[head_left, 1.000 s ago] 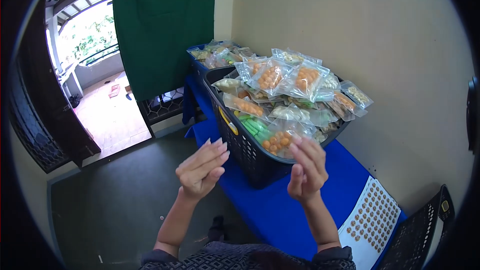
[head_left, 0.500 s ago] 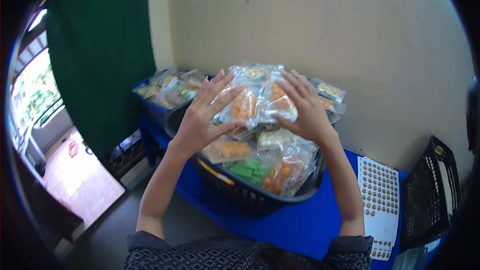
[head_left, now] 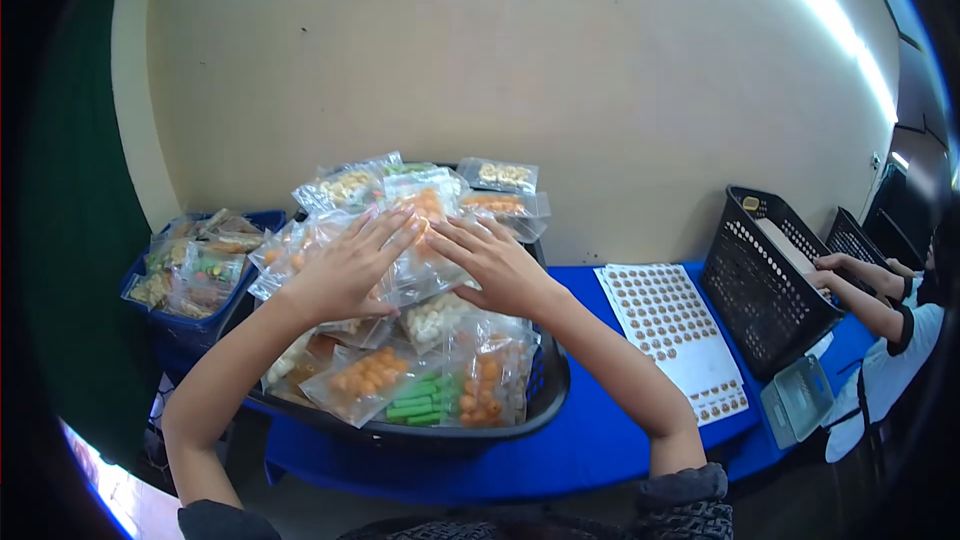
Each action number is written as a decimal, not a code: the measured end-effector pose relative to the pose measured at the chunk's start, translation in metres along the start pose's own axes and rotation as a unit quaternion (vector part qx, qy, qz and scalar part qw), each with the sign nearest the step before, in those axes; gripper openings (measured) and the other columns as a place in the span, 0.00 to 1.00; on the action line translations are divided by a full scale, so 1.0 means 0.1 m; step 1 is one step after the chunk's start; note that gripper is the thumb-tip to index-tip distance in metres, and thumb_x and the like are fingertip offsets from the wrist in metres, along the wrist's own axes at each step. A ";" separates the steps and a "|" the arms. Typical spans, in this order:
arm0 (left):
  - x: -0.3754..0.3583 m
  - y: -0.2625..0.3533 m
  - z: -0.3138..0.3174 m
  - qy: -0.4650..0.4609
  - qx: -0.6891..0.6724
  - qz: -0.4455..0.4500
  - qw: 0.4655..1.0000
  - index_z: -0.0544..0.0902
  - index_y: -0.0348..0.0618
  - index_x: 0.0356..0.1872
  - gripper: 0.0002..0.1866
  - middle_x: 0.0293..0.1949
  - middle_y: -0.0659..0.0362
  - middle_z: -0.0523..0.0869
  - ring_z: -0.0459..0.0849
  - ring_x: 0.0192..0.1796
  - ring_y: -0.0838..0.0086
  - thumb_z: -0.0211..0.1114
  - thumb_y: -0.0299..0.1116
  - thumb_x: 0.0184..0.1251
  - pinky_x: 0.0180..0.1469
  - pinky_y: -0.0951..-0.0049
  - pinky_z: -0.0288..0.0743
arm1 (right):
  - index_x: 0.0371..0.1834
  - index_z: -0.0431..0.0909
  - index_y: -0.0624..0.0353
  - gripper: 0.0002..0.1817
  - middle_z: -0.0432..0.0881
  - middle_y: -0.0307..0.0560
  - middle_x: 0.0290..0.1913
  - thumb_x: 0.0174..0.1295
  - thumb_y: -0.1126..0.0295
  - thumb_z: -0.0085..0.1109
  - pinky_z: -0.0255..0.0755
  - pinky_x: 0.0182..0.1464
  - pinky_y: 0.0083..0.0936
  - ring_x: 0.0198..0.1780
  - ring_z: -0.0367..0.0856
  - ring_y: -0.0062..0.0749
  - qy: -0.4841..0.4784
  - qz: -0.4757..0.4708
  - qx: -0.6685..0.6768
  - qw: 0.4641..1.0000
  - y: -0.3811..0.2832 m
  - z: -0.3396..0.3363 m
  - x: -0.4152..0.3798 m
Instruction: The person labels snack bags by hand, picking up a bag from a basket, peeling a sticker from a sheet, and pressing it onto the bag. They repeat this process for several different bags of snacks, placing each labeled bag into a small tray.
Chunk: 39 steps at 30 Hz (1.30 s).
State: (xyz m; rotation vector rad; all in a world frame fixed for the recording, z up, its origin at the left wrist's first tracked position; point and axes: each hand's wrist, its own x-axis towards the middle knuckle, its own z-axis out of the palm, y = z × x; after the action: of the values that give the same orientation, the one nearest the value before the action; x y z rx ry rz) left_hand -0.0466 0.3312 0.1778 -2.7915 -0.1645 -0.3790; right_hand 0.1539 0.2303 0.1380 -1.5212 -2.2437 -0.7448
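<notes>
A large dark basket point(head_left: 552, 390) is heaped with clear plastic packets of snacks. My left hand point(head_left: 350, 270) lies over the left-middle of the heap, fingers stretched out and pointing inward. Opposite it, my right hand point(head_left: 497, 265) has its fingers spread, its tips close to the left fingertips. Both appear to rest on the packets, and neither grips one. Beneath them, packets of orange pieces are partly covered. Towards the front are an orange-ball packet point(head_left: 372, 373), a packet of green sticks point(head_left: 415, 402) and another orange-ball packet point(head_left: 485, 395).
Left of the basket stands a blue basket point(head_left: 208, 320) with more packets. Sheets of round stickers point(head_left: 672, 325) lie on the blue tablecloth point(head_left: 600, 410) to the right. Beyond are a black crate point(head_left: 770, 290), a grey-green tray point(head_left: 797, 400) and a person point(head_left: 895, 360) reaching into the crate.
My view has turned right, bringing the crate and another person into sight. My hands have moved closer together over the packets and remain open.
</notes>
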 end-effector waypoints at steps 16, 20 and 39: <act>0.14 0.48 -0.71 0.331 -0.304 0.041 0.892 0.78 0.35 0.41 0.11 0.39 0.52 0.82 0.80 0.43 0.70 0.56 0.20 0.56 0.48 0.72 0.72 | 0.43 0.71 0.61 0.20 0.78 0.45 0.30 0.47 0.67 0.63 0.69 0.41 0.27 0.37 0.77 0.35 0.365 0.032 0.226 0.902 -0.36 -1.09 -0.18; 0.31 0.92 -0.94 0.382 -0.459 0.071 0.799 0.78 0.31 0.40 0.11 0.37 0.55 0.82 0.80 0.40 0.76 0.53 0.28 0.63 0.45 0.76 0.73 | 0.51 0.63 0.63 0.35 0.78 0.45 0.30 0.39 0.63 0.70 0.70 0.46 0.27 0.39 0.78 0.30 0.433 0.038 0.398 0.808 -0.42 -1.39 -0.40; 2.27 4.12 -1.05 0.082 -0.727 0.311 0.607 0.77 0.31 0.41 0.17 0.38 0.54 0.81 0.80 0.40 0.75 0.67 0.26 0.49 0.47 0.75 0.73 | 0.42 0.74 0.68 0.17 0.79 0.46 0.38 0.50 0.71 0.63 0.70 0.45 0.17 0.41 0.76 0.21 0.419 0.334 0.266 0.801 -0.59 -3.39 -3.69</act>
State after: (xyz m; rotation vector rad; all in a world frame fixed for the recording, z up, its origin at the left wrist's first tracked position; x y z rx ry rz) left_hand 0.2090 -0.0754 0.2151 -3.7777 1.9938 -0.8077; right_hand 0.2309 -0.2645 0.2000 -1.2014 -1.0125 -0.3759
